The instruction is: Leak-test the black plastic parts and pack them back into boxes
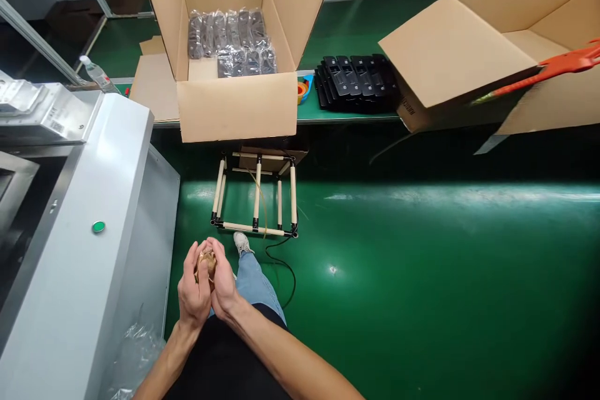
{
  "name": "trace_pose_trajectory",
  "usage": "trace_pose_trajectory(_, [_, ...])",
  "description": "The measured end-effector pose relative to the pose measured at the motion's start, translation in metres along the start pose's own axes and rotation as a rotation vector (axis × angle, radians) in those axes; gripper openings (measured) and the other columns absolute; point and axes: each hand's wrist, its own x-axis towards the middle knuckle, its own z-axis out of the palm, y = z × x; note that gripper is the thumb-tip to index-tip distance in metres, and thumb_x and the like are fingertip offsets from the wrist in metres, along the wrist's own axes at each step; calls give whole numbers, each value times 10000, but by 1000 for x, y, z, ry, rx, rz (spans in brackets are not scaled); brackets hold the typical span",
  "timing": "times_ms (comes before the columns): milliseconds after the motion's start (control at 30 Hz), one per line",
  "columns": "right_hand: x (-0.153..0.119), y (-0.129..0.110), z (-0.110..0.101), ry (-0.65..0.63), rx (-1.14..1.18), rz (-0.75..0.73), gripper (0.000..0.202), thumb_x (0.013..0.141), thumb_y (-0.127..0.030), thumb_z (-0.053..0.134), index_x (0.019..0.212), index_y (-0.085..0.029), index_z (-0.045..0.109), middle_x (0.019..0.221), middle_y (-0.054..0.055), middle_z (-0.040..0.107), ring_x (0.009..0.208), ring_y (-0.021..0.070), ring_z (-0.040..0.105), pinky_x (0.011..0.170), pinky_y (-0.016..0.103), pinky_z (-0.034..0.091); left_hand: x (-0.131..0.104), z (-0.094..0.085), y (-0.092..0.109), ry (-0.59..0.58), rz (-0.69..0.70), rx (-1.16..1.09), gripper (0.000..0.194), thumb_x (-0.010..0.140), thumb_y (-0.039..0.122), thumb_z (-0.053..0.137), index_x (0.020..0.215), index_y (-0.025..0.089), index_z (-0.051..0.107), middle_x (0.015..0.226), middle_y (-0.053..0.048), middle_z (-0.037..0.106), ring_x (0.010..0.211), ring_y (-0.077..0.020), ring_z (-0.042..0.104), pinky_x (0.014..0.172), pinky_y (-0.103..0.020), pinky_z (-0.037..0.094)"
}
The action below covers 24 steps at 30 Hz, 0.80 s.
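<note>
Crumpled golden-brown wad (211,262), cupped before you
Your left hand (193,292) and right hand (224,279) are wrapped around it, gripping it together above the glossy green floor (422,281).

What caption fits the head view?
Bare left hand and right hand cup a golden-brown object above glossy green floor.

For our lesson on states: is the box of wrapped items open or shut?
Open: the cardboard box has its flaps spread apart, and wrapped items show inside.
</note>
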Motion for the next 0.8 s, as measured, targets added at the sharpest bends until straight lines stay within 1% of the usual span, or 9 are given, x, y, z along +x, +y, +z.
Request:
trace_pose_trajectory(67, [4, -4, 2, -17, -7, 29, 551, 742, -565, 861, 1180, -279, 688, 1079, 10, 720, 937, 163, 670, 853, 288, 536, -2, 0, 0, 76, 43, 34, 524, 1060, 531, 483, 1435, 182, 593, 1314, -161, 747, 1193, -254, 732, 989, -384, 608])
trace_pose_trajectory(133, [6, -6, 5, -107, -66, 69, 553, 767, -622, 825, 1150, -239, 711, 1058, 48, 735, 943, 190, 688, 867, 321, 539, 2, -1, -1, 109, 132, 109, 467, 1069, 520, 461, 1304, 193, 697, 1246, -148, 771, 1166, -259, 730, 1032, -418, 582])
trace_pose_trajectory(200, [6, -5, 6, -185, -118, 68, 593, 787, -719, 770, 1067, -198, 737, 1007, 72, 744, 973, 217, 694, 912, 349, 533, 10, -2, -3, 135, 249, 266, 505, 1077, 554, 416, 1178, 212, 774, 1288, -155, 754, 1295, -304, 653, 1180, -535, 461])
trace_pose_trajectory(267, [6, -2, 4, -197, -148, 9, 650, 790, -783, 730, 1076, -200, 748, 1043, 71, 746, 1051, 224, 680, 989, 354, 509, 22, -3, -6, 158, 319, 434, 632, 1077, 629, 324, 1198, 220, 790, 1440, -180, 672, 1483, -368, 482, 1277, -667, 250])
trace_pose_trajectory(367, [9, -1, 0, -106, -267, -109, 646, 831, -818, 655, 1072, -226, 749, 1099, 54, 729, 1095, 212, 645, 999, 331, 485, 38, 6, -8, 105, 313, 547, 782, 1045, 729, 224, 1374, 224, 721, 1595, -193, 538, 1600, -402, 291, 1292, -729, 41])
trace_pose_trajectory(467, [27, -16, -9, 71, -299, -113, 552, 840, -783, 674, 852, -231, 677, 836, 12, 661, 834, 176, 603, 766, 308, 487, 46, 30, -5, -63, 216, 410, 767, 1021, 768, 271, 1441, 268, 673, 1612, -148, 535, 1598, -365, 325, 1327, -665, 50])
trace_pose_trajectory(600, [80, -76, -37, 181, -130, -35, 583, 742, -740, 791, 705, -240, 494, 567, -75, 377, 509, 100, 341, 463, 259, 276, 43, 72, -3, -196, -133, 45, 731, 1068, 680, 188, 1600, 266, 470, 1636, -119, 517, 1537, -268, 460, 1306, -493, 337])
trace_pose_trajectory(667, [117, -119, -63, 232, -83, -53, 620, 747, -743, 782, 677, -251, 412, 537, -102, 296, 461, 73, 244, 423, 237, 186, 38, 87, -8, -247, -276, 89, 745, 1052, 706, 246, 1612, 250, 432, 1558, -138, 598, 1471, -281, 545, 1261, -500, 414])
trace_pose_trajectory(800, [196, -211, -130, 346, -10, -125, 689, 791, -716, 758, 605, -263, 273, 492, -109, 235, 419, 54, 203, 391, 220, 131, 21, 107, -24, -433, -476, 352, 730, 984, 769, 382, 1472, 266, 588, 1296, -138, 767, 1270, -343, 707, 1114, -550, 553])
